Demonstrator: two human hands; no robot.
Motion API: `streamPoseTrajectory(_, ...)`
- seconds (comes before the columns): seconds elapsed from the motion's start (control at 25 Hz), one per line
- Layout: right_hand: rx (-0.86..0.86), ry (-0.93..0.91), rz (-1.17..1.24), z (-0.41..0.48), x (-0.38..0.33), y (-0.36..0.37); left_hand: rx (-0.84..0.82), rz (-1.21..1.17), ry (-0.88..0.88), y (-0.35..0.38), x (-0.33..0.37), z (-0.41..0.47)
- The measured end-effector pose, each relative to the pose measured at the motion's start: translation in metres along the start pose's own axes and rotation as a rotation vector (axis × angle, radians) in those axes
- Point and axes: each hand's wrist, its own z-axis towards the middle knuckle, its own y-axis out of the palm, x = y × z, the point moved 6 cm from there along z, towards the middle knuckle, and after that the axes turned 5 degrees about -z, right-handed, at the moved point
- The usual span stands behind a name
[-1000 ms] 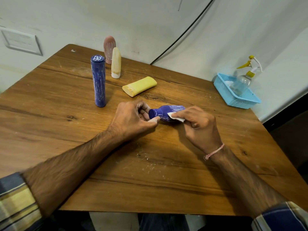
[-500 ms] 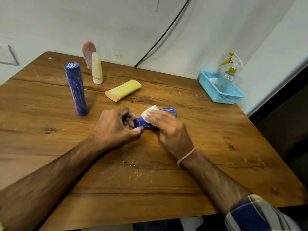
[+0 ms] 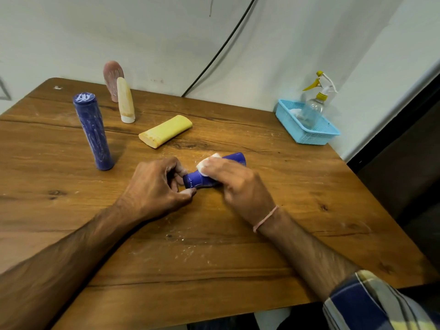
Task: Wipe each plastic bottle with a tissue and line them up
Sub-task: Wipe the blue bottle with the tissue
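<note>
A small blue bottle (image 3: 198,181) lies on its side at the middle of the wooden table (image 3: 214,253). My left hand (image 3: 156,189) grips its near end with fingertips and thumb. My right hand (image 3: 234,184) presses a white tissue (image 3: 205,165) onto the bottle's upper side and covers its middle. A tall blue bottle (image 3: 93,131) stands to the left. Behind it stand a cream bottle (image 3: 125,101) and a pink bottle (image 3: 112,77), close together. A yellow bottle (image 3: 165,131) lies flat beyond my hands.
A light blue basket (image 3: 309,135) at the table's far right corner holds a clear spray bottle (image 3: 314,103) with a yellow trigger. A black cable (image 3: 214,55) runs down the wall behind the table. White dust specks lie on the wood near me.
My right hand has moved the tissue from the bottle's far end to its top and toward the near end. My left hand has kept its grip. The camera has swung right.
</note>
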Motion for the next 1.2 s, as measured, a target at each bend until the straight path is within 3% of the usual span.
streamPoseTrajectory(0.12,0.093,0.42,-0.042,-0.005,0.053,-0.02,0.0,0.002,-0.009,0.001,-0.001,0.001)
streamPoseTrajectory(0.16,0.103,0.472,-0.069,-0.006,0.057,-0.02,0.001,-0.002,-0.01,0.001,-0.001,0.001)
streamPoseTrajectory(0.24,0.096,0.364,-0.089,0.0,0.034,-0.011,0.001,-0.018,-0.017,0.0,-0.002,0.001)
streamPoseTrajectory(0.4,0.042,-0.063,0.005,-0.007,-0.014,0.011,0.022,-0.037,-0.006,0.0,-0.002,0.0)
streamPoseTrajectory(0.44,0.04,-0.058,-0.003,-0.007,-0.007,0.009,0.019,-0.039,-0.007,0.0,-0.002,0.0)
streamPoseTrajectory(0.6,0.083,0.408,-0.084,-0.009,0.056,-0.008,0.027,-0.045,-0.028,0.001,-0.004,0.003)
streamPoseTrajectory(0.64,0.078,0.443,-0.096,-0.008,0.055,-0.006,0.033,-0.039,-0.029,0.0,-0.004,0.003)
streamPoseTrajectory(0.84,0.047,0.009,-0.012,-0.012,-0.012,0.012,0.035,-0.008,-0.036,0.002,-0.009,0.005)
streamPoseTrajectory(0.88,0.039,0.003,-0.019,-0.012,-0.005,0.007,0.034,0.003,-0.036,0.003,-0.009,0.005)
streamPoseTrajectory(1.0,0.041,0.324,-0.099,-0.009,0.046,-0.01,0.012,0.008,-0.041,0.005,-0.01,0.007)
streamPoseTrajectory(1.08,0.044,0.418,-0.126,-0.009,0.048,-0.009,-0.005,0.015,-0.046,0.006,-0.011,0.007)
streamPoseTrajectory(1.2,0.01,0.122,-0.052,-0.011,-0.009,0.013,-0.021,0.06,-0.05,0.006,-0.012,0.007)
